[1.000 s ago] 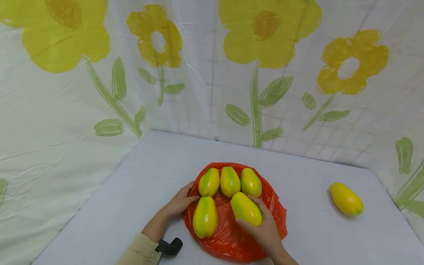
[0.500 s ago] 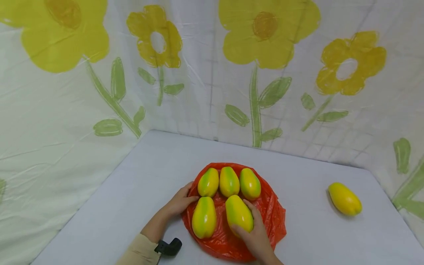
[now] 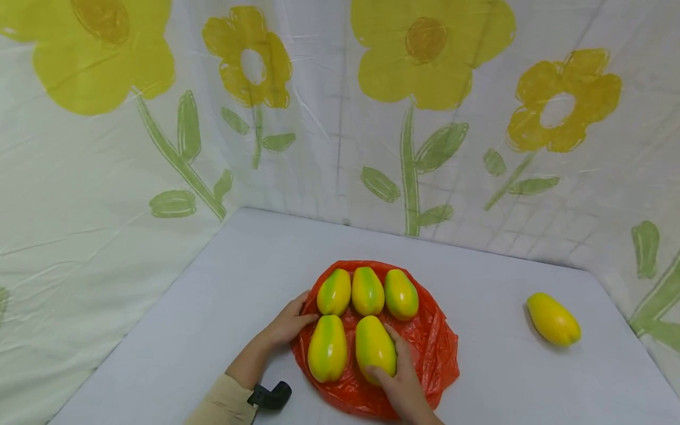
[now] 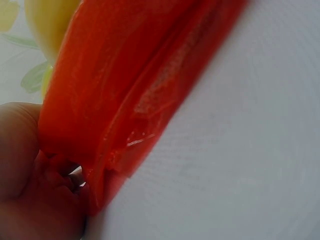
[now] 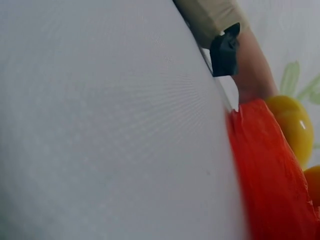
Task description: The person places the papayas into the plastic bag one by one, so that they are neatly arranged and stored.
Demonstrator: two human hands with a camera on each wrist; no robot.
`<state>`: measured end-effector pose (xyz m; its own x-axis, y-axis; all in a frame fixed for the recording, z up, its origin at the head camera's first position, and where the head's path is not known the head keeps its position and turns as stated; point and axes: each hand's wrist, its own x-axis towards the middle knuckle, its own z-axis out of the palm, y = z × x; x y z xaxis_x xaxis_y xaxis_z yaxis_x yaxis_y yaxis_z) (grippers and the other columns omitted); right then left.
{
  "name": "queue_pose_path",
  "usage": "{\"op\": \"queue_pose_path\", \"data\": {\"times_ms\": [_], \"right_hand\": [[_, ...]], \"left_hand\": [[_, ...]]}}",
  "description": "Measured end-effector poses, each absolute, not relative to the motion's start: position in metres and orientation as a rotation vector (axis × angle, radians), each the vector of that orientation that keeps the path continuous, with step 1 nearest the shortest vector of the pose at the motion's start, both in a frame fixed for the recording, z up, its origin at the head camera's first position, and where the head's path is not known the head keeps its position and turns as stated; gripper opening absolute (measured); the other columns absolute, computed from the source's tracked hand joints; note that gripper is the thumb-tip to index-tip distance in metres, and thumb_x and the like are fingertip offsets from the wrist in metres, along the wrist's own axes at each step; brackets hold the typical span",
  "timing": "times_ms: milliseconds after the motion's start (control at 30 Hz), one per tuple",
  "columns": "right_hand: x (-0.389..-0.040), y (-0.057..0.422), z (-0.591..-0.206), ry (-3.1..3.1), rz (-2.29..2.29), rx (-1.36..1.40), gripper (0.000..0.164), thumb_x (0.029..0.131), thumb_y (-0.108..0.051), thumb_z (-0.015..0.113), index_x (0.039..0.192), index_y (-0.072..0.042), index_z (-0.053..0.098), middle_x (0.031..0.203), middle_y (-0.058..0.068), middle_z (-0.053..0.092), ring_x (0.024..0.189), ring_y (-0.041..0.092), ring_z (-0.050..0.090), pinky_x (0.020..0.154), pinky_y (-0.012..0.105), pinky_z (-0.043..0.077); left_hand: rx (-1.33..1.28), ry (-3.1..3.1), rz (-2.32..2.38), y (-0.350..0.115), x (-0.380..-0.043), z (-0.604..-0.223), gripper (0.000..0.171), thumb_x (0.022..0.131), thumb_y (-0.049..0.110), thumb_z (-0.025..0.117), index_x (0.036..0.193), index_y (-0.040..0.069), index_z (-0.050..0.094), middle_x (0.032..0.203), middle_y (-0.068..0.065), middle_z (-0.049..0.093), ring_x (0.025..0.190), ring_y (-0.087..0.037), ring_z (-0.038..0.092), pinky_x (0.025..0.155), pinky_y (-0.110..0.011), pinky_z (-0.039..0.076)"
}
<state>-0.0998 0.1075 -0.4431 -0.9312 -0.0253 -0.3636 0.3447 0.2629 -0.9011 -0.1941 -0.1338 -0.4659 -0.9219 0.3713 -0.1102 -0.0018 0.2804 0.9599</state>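
Observation:
An open red plastic bag [image 3: 446, 354] sits on the table with several yellow-green papayas inside. Three papayas line its far side, one of them the middle papaya [image 3: 368, 292]. A fourth papaya [image 3: 327, 348] lies at the near left. Beside it, my right hand [image 3: 401, 381] holds another papaya [image 3: 375, 348] from its right side, thumb on the near end. My left hand [image 3: 289, 320] grips the bag's left rim, thumb over the edge. In the left wrist view, my left hand [image 4: 30, 165] is around the bag's red side [image 4: 115, 85]. The right wrist view does not show my right hand.
One more papaya [image 3: 553, 319] lies on the white table [image 3: 494, 378] to the right, outside the bag. A dark wrist device [image 3: 272, 396] sits on my left sleeve. Behind the table hangs a curtain [image 3: 319, 177] printed with flowers.
My right hand has moved left and slightly nearer with its papaya, which now stands more upright in the view beside the near-left papaya. My left hand has stayed at the bag's rim.

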Motion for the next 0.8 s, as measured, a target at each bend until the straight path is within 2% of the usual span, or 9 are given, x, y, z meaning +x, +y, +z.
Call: {"op": "queue_pose_path", "data": {"times_ms": [233,433,800], "right_hand": [[-0.0991,0.1055,-0.4447,2.265,-1.678,0.276,0.095,0.072,-0.042,0.074,0.146,-0.028,0.017,0.144,0.011,0.021,0.114,0.030,0.039,0.094,0.056,0.045],[-0.1003,0.1053,-0.4467,2.302,-1.669,0.209,0.088,0.072,-0.050,0.072,0.142,-0.025,0.024,0.143,0.012,0.024,0.118,0.030,0.039,0.097,0.058,0.042],[-0.1011,0.1051,-0.4506,2.234,-1.715,0.205,0.087,0.073,-0.053,0.069,0.141,-0.024,0.022,0.140,0.013,0.025,0.117,0.028,0.039,0.098,0.054,0.043]], "left_hand": [[0.338,2.247,1.668,-0.1343,-0.1946,-0.4660,0.045,0.094,0.012,0.049,0.137,0.011,0.037,0.127,-0.016,0.053,0.091,-0.016,0.062,0.077,-0.033,0.057],[0.344,2.247,1.673,-0.1339,-0.1940,-0.4648,0.047,0.094,0.013,0.049,0.138,0.010,0.035,0.129,-0.016,0.051,0.094,-0.016,0.061,0.079,-0.033,0.057],[0.343,2.253,1.672,-0.1336,-0.1935,-0.4650,0.047,0.094,0.013,0.050,0.138,0.010,0.036,0.130,-0.015,0.051,0.096,-0.018,0.060,0.082,-0.034,0.056]]}}
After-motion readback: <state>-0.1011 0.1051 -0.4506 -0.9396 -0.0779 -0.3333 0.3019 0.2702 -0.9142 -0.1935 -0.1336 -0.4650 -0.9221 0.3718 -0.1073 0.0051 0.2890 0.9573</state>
